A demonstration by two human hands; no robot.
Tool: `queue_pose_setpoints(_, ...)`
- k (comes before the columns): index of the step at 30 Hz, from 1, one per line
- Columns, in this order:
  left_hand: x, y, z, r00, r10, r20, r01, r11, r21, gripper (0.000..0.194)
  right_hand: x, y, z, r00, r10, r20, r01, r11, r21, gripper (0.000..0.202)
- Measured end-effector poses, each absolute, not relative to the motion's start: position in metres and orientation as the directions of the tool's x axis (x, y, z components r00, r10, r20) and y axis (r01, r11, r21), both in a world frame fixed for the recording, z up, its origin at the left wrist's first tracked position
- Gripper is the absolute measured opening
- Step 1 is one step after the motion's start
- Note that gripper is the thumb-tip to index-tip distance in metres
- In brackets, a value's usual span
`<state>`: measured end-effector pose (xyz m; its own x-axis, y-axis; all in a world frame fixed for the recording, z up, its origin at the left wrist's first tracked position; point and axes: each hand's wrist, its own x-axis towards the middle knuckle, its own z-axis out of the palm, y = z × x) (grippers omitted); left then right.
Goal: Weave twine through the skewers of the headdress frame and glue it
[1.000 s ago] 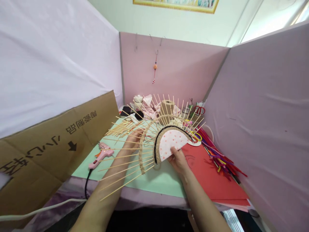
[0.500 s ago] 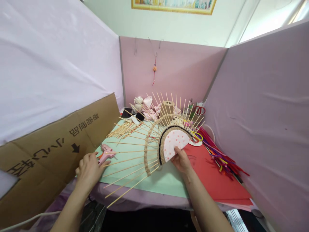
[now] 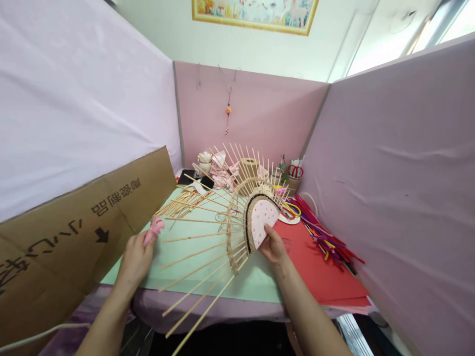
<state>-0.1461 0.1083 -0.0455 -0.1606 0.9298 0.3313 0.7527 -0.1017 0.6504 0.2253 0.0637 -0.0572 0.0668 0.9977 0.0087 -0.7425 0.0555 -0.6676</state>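
My left hand [image 3: 135,259] is closed around the handle of a pink hot glue gun [image 3: 155,228], lifted at the left side of the table. In my right hand [image 3: 275,245] is a fan-shaped craft piece [image 3: 264,217], pinched at its lower edge with the thumb on the front. Its half-round centre is white cloth with pink dots, bordered by a black band and twine. Thin wooden sticks [image 3: 196,237] radiate from it, joined by an arc of braided twine [image 3: 230,237]. My right fingers behind the piece are hidden.
Loose sticks [image 3: 181,203] lie at the back left. A twine roll [image 3: 248,169], pink cloth and a pot with red scissors [image 3: 295,171] stand behind. Coloured pipe cleaners [image 3: 322,232] and red sheets [image 3: 311,272] lie right. A cardboard panel [image 3: 85,222] leans left.
My left hand has taken hold of the glue gun and raised it from the table. The fan-shaped piece has turned slightly in my right hand. The view has shifted a little.
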Motion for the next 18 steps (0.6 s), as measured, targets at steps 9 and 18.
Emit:
queue_pose_setpoints(9, -0.059, 0.108, 0.011, 0.251, 0.962, 0.111, -0.462, 0.018, 0.887, 0.040, 0.231, 0.058, -0.056, 0.015, 0.999, 0.034, -0.725, 0.034, -0.688, 0.038)
queue_pose_setpoints(18, -0.026, 0.126, 0.020, 0.492, 0.848, 0.197, -0.598, 0.164, 0.785, 0.042, 0.229, 0.054, -0.055, 0.012, 0.999, 0.048, -0.688, 0.043, -0.725, 0.041)
